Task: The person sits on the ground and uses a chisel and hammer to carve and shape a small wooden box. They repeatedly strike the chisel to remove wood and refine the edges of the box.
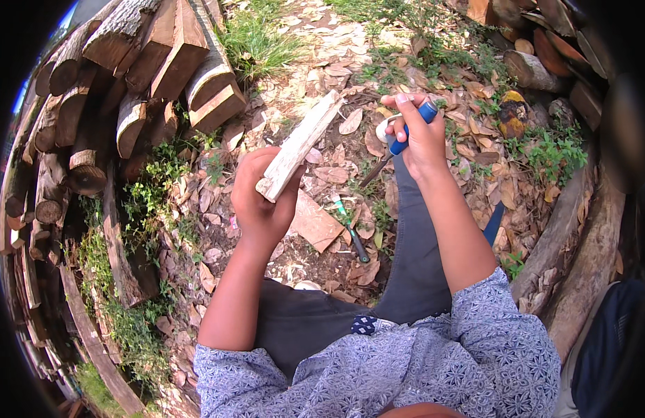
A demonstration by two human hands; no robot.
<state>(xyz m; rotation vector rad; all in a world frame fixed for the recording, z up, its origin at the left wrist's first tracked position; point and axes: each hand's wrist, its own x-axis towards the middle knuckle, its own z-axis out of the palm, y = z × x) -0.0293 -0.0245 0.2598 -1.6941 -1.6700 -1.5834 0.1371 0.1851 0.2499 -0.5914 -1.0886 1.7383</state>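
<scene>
My left hand [256, 191] is closed around the lower part of a pale, split stick of wood [301, 145]. The stick slants up to the right, and its upper end looks rough and splintered. To the right, my right hand [421, 136] grips a blue-handled tool [400, 145]. A narrow dark metal blade extends from its handle, down and to the left; its exact kind is hard to make out. The tool and the stick are apart. Below them, a green-and-black-handled tool [351, 230] lies on the leaves beside a flat wooden board [315, 221].
Stacked logs and cut timber [179, 59] rise at the left. More logs [535, 70] are piled at the far right, and long trunks [580, 258] lie along the right side. Dry leaves [329, 174] and green weeds [555, 157] cover the ground.
</scene>
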